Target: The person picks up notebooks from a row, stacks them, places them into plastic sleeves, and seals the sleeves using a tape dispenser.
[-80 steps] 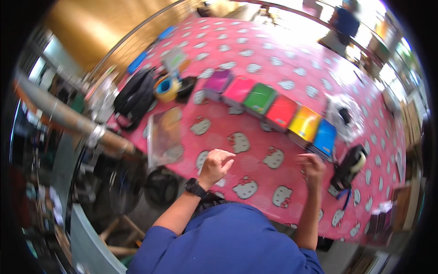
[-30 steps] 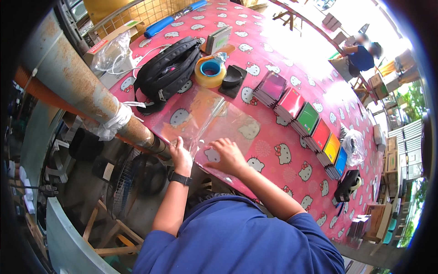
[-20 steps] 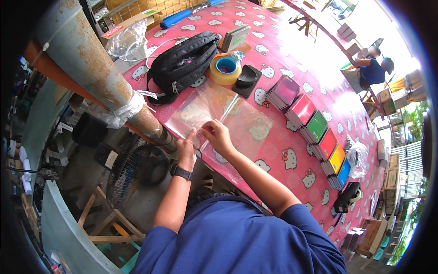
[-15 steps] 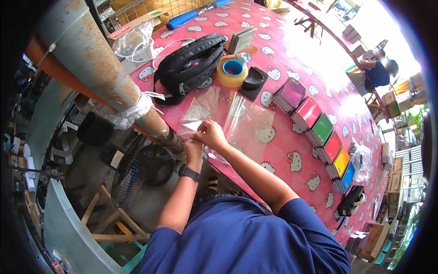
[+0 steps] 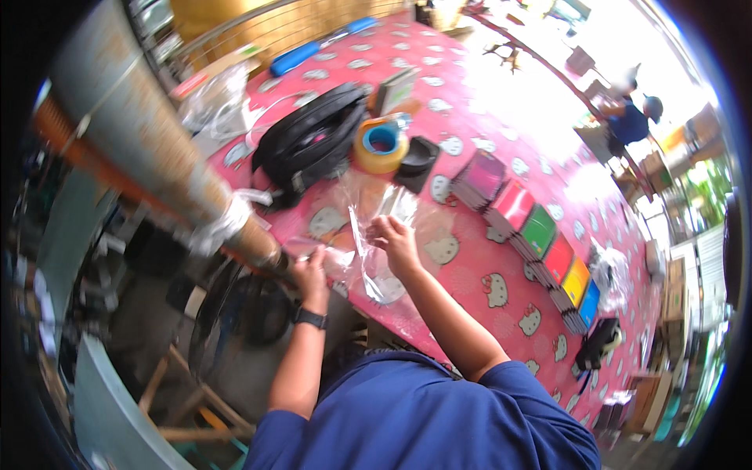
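Hands meet at the near edge of the pink table with its cat-face print [image 5: 501,258]. The left hand [image 5: 311,270] pinches the near corner of a clear, flat plastic sleeve [image 5: 374,247]; the right hand [image 5: 395,241] grips its other side, fingers closed on the film — apparently holding it taut, lifted off the cloth, so that it separates from the clear sheets lying beneath. Its long axis runs away from the person, toward the yellow roll of tape [image 5: 381,146] and the black bag [image 5: 309,143]. A row of coloured notebooks [image 5: 540,243] stands to the right, well apart.
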